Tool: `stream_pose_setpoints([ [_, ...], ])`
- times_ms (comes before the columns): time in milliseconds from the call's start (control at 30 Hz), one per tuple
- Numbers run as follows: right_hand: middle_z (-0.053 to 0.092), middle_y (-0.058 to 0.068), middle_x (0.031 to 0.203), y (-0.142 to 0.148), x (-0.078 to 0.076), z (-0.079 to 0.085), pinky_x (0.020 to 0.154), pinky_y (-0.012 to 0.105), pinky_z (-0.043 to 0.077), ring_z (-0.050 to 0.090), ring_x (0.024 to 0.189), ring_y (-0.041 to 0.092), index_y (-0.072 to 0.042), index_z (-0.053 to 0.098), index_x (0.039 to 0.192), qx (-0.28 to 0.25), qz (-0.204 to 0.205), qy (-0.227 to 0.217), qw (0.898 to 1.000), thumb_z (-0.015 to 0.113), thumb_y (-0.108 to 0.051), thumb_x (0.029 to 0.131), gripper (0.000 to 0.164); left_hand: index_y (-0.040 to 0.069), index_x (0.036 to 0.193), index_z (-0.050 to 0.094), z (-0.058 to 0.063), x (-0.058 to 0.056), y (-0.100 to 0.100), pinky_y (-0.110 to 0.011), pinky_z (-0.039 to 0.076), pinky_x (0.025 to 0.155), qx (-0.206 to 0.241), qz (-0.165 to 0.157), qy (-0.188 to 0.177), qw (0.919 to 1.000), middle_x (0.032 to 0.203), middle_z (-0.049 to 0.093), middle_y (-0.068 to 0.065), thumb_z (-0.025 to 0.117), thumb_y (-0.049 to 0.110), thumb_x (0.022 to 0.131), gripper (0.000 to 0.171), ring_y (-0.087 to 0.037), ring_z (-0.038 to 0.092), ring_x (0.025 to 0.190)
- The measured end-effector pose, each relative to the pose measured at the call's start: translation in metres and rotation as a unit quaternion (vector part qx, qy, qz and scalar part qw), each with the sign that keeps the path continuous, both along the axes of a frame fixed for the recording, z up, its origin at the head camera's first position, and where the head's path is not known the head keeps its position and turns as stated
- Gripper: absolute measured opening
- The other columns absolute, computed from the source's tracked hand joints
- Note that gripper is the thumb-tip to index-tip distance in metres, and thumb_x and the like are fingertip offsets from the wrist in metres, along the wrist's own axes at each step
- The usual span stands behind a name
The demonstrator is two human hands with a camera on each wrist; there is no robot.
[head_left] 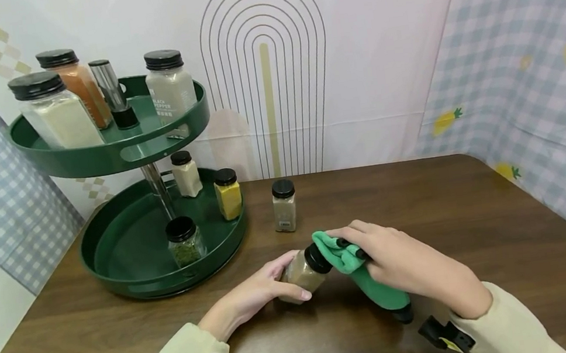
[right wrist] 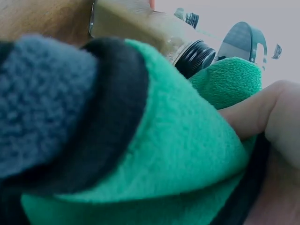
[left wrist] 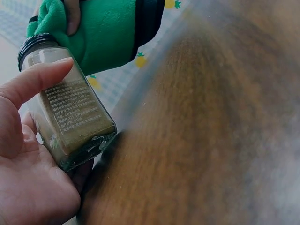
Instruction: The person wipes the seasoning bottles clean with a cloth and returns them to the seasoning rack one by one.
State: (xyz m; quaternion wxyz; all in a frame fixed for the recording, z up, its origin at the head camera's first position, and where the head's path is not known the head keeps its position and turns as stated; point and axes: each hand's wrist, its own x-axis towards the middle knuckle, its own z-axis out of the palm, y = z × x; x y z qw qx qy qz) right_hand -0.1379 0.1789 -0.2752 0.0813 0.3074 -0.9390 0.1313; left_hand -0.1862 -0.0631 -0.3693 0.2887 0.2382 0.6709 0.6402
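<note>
My left hand (head_left: 262, 288) grips a square glass spice jar (left wrist: 77, 110) with a black screw lid, tilted so the lid points up and to the right. Brownish powder fills much of the jar, and small white print covers one side. In my right hand (head_left: 393, 254) is a bunched green cloth (head_left: 343, 257) with black edging, held against the jar's lid (head_left: 317, 259). The right wrist view shows the cloth's dark grey fuzzy side (right wrist: 42, 103) close up. Folds of cloth hide some of the right fingers.
A dark green two-tier rack (head_left: 116, 156) stands at left, bearing several black-lidded jars and a metal cylinder (head_left: 112, 91). Another small spice jar (head_left: 284, 206) stands on the wooden table (head_left: 424, 200) behind my hands. Patterned cloth hangs (head_left: 529, 69) along the back and right.
</note>
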Motion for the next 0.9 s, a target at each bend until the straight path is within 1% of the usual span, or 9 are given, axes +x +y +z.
stream_pose_setpoints([
  [133, 0.058, -0.007, 0.100, 0.002, 0.000, 0.001, 0.067, 0.024, 0.045, 0.052, 0.075, 0.006, -0.020, 0.056, 0.124, 0.038, -0.008, -0.014, 0.999, 0.050, 0.007, 0.083, 0.049, 0.015, 0.134, 0.044, 0.000, 0.000, 0.000, -0.031, 0.036, 0.093, -0.003, 0.001, -0.002, 1.0000, 0.117, 0.057, -0.004, 0.069, 0.010, 0.078, 0.061, -0.016, 0.051, 0.106],
  [233, 0.058, -0.006, 0.097, 0.005, 0.000, 0.002, 0.064, 0.026, 0.045, 0.054, 0.075, 0.008, -0.022, 0.060, 0.118, 0.065, -0.009, -0.022, 0.998, 0.051, 0.007, 0.083, 0.046, 0.015, 0.134, 0.044, 0.001, -0.001, 0.000, -0.031, 0.036, 0.094, -0.003, 0.000, -0.001, 1.0000, 0.118, 0.056, -0.004, 0.069, 0.010, 0.078, 0.061, -0.016, 0.050, 0.106],
  [300, 0.059, -0.006, 0.097, 0.006, 0.000, 0.004, 0.064, 0.027, 0.045, 0.056, 0.077, 0.010, -0.022, 0.060, 0.116, 0.070, -0.011, -0.014, 0.997, 0.052, 0.008, 0.081, 0.047, 0.015, 0.135, 0.043, 0.001, -0.001, 0.000, -0.031, 0.036, 0.094, -0.002, 0.000, -0.001, 1.0000, 0.118, 0.056, -0.004, 0.069, 0.010, 0.078, 0.062, -0.016, 0.050, 0.107],
  [367, 0.059, -0.005, 0.100, 0.008, -0.001, 0.005, 0.065, 0.029, 0.046, 0.057, 0.080, 0.012, -0.023, 0.059, 0.118, 0.063, -0.018, 0.002, 0.998, 0.052, 0.008, 0.081, 0.049, 0.016, 0.135, 0.043, 0.000, -0.001, 0.000, -0.031, 0.036, 0.094, -0.002, 0.001, -0.001, 1.0000, 0.118, 0.056, -0.004, 0.069, 0.010, 0.078, 0.062, -0.016, 0.050, 0.107],
  [467, 0.059, -0.003, 0.106, 0.007, -0.001, 0.008, 0.069, 0.032, 0.048, 0.058, 0.086, 0.013, -0.022, 0.056, 0.124, 0.030, -0.020, 0.048, 0.998, 0.052, 0.010, 0.081, 0.054, 0.015, 0.135, 0.043, 0.000, -0.001, 0.001, -0.030, 0.037, 0.094, -0.001, 0.000, -0.002, 1.0000, 0.118, 0.056, -0.004, 0.069, 0.010, 0.079, 0.062, -0.016, 0.051, 0.107],
  [567, 0.057, -0.005, 0.113, 0.002, -0.002, 0.008, 0.074, 0.032, 0.050, 0.058, 0.093, 0.011, -0.025, 0.054, 0.128, -0.010, 0.006, 0.074, 0.997, 0.050, 0.012, 0.079, 0.061, 0.016, 0.135, 0.043, 0.002, -0.001, 0.001, -0.031, 0.037, 0.094, -0.003, 0.002, -0.001, 1.0000, 0.118, 0.056, -0.003, 0.069, 0.011, 0.079, 0.062, -0.016, 0.051, 0.106],
  [667, 0.055, -0.005, 0.115, -0.004, -0.002, 0.005, 0.076, 0.030, 0.050, 0.057, 0.095, 0.009, -0.028, 0.054, 0.129, -0.024, 0.048, 0.080, 0.995, 0.049, 0.014, 0.076, 0.068, 0.017, 0.135, 0.043, 0.002, -0.001, 0.001, -0.031, 0.036, 0.095, 0.000, 0.002, 0.000, 1.0000, 0.118, 0.057, -0.003, 0.068, 0.010, 0.079, 0.061, -0.016, 0.051, 0.106],
  [767, 0.056, -0.003, 0.112, -0.006, -0.001, 0.003, 0.076, 0.029, 0.050, 0.057, 0.094, 0.010, -0.028, 0.058, 0.125, -0.019, 0.070, 0.082, 0.994, 0.048, 0.018, 0.072, 0.071, 0.018, 0.134, 0.044, 0.002, -0.001, 0.001, -0.032, 0.035, 0.095, 0.000, 0.000, 0.002, 1.0000, 0.118, 0.057, -0.003, 0.068, 0.010, 0.080, 0.060, -0.016, 0.051, 0.106],
  [900, 0.056, -0.005, 0.109, -0.003, 0.000, 0.003, 0.076, 0.028, 0.049, 0.056, 0.093, 0.009, -0.029, 0.063, 0.119, -0.004, 0.072, 0.078, 0.994, 0.045, 0.020, 0.068, 0.073, 0.019, 0.134, 0.045, 0.002, 0.000, 0.000, -0.032, 0.035, 0.095, -0.004, 0.000, -0.004, 1.0000, 0.119, 0.056, -0.002, 0.068, 0.011, 0.080, 0.059, -0.016, 0.050, 0.107],
])
